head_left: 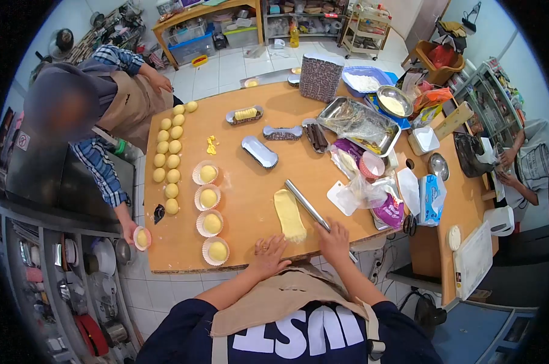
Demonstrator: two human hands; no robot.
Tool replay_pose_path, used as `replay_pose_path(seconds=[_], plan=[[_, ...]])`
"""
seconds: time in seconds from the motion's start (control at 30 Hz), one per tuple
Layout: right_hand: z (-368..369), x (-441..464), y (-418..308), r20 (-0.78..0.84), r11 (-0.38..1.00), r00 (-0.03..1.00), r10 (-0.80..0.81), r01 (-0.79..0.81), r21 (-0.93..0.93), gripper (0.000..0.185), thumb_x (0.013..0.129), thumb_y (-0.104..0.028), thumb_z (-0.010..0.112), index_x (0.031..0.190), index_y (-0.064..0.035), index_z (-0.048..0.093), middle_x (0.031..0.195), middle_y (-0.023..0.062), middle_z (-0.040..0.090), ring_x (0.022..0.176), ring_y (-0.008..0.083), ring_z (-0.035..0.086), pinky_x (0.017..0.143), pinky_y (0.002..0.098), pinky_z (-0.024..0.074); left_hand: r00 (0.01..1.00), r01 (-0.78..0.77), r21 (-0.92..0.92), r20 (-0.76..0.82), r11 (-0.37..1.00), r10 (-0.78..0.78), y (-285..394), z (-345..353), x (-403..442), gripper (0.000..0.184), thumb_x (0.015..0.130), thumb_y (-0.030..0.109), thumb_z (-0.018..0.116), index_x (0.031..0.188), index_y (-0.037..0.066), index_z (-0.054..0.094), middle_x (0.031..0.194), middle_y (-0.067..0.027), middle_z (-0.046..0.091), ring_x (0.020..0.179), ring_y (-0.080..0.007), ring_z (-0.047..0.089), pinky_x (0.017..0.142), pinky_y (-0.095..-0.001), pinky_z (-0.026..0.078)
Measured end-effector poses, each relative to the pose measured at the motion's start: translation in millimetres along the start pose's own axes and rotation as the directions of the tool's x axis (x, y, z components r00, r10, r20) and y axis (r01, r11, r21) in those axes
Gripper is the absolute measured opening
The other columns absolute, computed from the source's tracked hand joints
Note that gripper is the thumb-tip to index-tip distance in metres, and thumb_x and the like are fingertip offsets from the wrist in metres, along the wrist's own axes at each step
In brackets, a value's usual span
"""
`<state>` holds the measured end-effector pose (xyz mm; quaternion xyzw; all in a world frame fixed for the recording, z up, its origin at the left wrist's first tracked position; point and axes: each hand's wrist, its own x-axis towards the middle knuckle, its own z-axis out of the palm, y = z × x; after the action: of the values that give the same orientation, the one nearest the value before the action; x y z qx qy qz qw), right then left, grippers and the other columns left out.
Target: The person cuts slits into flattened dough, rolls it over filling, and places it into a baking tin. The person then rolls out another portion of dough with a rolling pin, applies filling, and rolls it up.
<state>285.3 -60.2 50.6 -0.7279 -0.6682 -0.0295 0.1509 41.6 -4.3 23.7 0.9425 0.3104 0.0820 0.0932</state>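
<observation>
A flattened strip of yellow dough (290, 215) lies on the wooden table in front of me. Along its right side a metal rolling pin (307, 205) rests at a slant. My right hand (333, 242) is closed over the pin's near part, hiding a stretch of it. Beside the strip's near end, my left hand (268, 258) lies on the table with fingers spread and holds nothing. To the left stands a column of paper cups with dough balls (212, 224).
Dough balls (173, 176) line the table's left side, where a co-worker's hand (127, 230) holds a filled cup. Loaf-shaped paper cases (260, 151) lie farther back. A metal tray (359, 124), bags and bowls crowd the right. Another person's hands (509, 167) show at far right.
</observation>
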Motion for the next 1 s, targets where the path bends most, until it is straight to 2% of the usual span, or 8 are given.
replay_pose_path(seconds=[0.27, 0.37, 0.6, 0.67, 0.73, 0.77, 0.83, 1.0], plan=[[-3.4, 1.6, 15.0, 0.147, 0.958, 0.974, 0.173, -0.201, 0.204, 0.041, 0.083, -0.006, 0.056, 0.12, -0.0231, 0.061, 0.115, 0.0157, 0.055, 0.101, 0.0346, 0.054, 0.083, 0.0414, 0.0479, 0.98, 0.172, -0.102, 0.121, 0.98, -0.159, -18.2, -28.5, 26.9, 0.073, 0.081, 0.042, 0.067, 0.14, 0.011, 0.037, 0.147, -0.0129, 0.028, 0.137, -0.0308, 0.025, 0.108, -0.0527, 0.022], [27.8, 0.7, 43.2, 0.145, 0.855, 0.895, 0.421, -0.445, 0.267, 0.04, 0.084, -0.006, 0.056, 0.12, -0.0197, 0.061, 0.113, 0.0152, 0.056, 0.1, 0.0347, 0.055, 0.083, 0.0425, 0.0478, 0.98, 0.192, -0.139, 0.073, 0.971, -0.184, -30.4, -24.3, 29.5, 0.075, 0.08, 0.041, 0.069, 0.14, 0.01, 0.037, 0.147, -0.0135, 0.027, 0.138, -0.0304, 0.024, 0.109, -0.0525, 0.022], [3.4, 14.5, 73.3, -0.114, 0.957, 0.973, 0.203, -0.221, -0.188, 0.034, 0.083, -0.013, 0.056, 0.116, -0.0113, 0.062, 0.113, 0.0174, 0.056, 0.103, 0.033, 0.055, 0.086, 0.044, 0.047, 0.955, 0.258, -0.088, 0.172, 0.962, -0.241, -51.6, -25.6, 44.1, 0.08, 0.083, 0.041, 0.066, 0.144, 0.005, 0.03, 0.152, -0.0151, 0.022, 0.142, -0.0324, 0.018, 0.113, -0.0516, 0.017], [43.3, 24.9, 75.1, -0.201, 0.969, 0.952, 0.229, -0.242, -0.042, 0.031, 0.084, -0.012, 0.054, 0.112, -0.0066, 0.063, 0.111, 0.0182, 0.058, 0.103, 0.0331, 0.056, 0.085, 0.0445, 0.0475, 0.939, 0.285, -0.075, 0.225, 0.956, -0.262, -54.8, -31.2, 57.0, 0.08, 0.084, 0.041, 0.065, 0.145, 0.004, 0.028, 0.153, -0.0157, 0.021, 0.143, -0.0318, 0.017, 0.114, -0.0505, 0.016], [47.7, 48.4, 57.0, 0.001, 0.976, 0.982, 0.189, -0.188, 0.107, 0.029, 0.085, -0.013, 0.052, 0.109, -0.0014, 0.063, 0.109, 0.0195, 0.061, 0.102, 0.0343, 0.057, 0.086, 0.045, 0.0473, 0.922, 0.344, -0.117, 0.23, 0.932, -0.311, -57.8, -32.9, 76.5, 0.076, 0.086, 0.038, 0.063, 0.145, 0.005, 0.027, 0.152, -0.0152, 0.024, 0.142, -0.0319, 0.019, 0.114, -0.0491, 0.017], [34.1, 67.9, 39.4, 0.235, 0.97, 0.967, 0.099, -0.146, 0.192, 0.028, 0.086, -0.014, 0.051, 0.107, 0.0014, 0.062, 0.107, 0.0203, 0.062, 0.101, 0.0354, 0.058, 0.087, 0.0452, 0.0467, 0.912, 0.374, -0.136, 0.234, 0.917, -0.337, -59.5, -33.4, 85.0, 0.075, 0.087, 0.036, 0.062, 0.145, 0.006, 0.027, 0.151, -0.0149, 0.026, 0.142, -0.0319, 0.02, 0.115, -0.0484, 0.017], [54.1, 92.6, 20.0, 0.07, 0.947, 0.994, -0.089, 0.063, 0.315, 0.026, 0.087, -0.012, 0.051, 0.106, 0.0013, 0.062, 0.103, 0.0193, 0.064, 0.098, 0.036, 0.06, 0.086, 0.045, 0.0472, 0.9, 0.419, -0.176, 0.21, 0.891, -0.382, -65.6, -22.9, 104.6, 0.069, 0.087, 0.033, 0.063, 0.143, 0.007, 0.032, 0.149, -0.0134, 0.03, 0.14, -0.0314, 0.026, 0.113, -0.0472, 0.023], [70.7, 148.3, -5.4, 0.111, 0.869, 0.986, -0.127, 0.056, 0.492, 0.033, 0.076, -0.006, 0.065, 0.109, -0.0024, 0.062, 0.104, 0.0143, 0.063, 0.099, 0.033, 0.059, 0.086, 0.041, 0.0473, 0.892, 0.451, -0.263, 0.109, 0.853, -0.438, -76.5, -8.9, 143.1, 0.041, 0.084, 0.026, 0.066, 0.121, 0.011, 0.056, 0.128, -0.0075, 0.05, 0.122, -0.0286, 0.045, 0.102, -0.0453, 0.036]])
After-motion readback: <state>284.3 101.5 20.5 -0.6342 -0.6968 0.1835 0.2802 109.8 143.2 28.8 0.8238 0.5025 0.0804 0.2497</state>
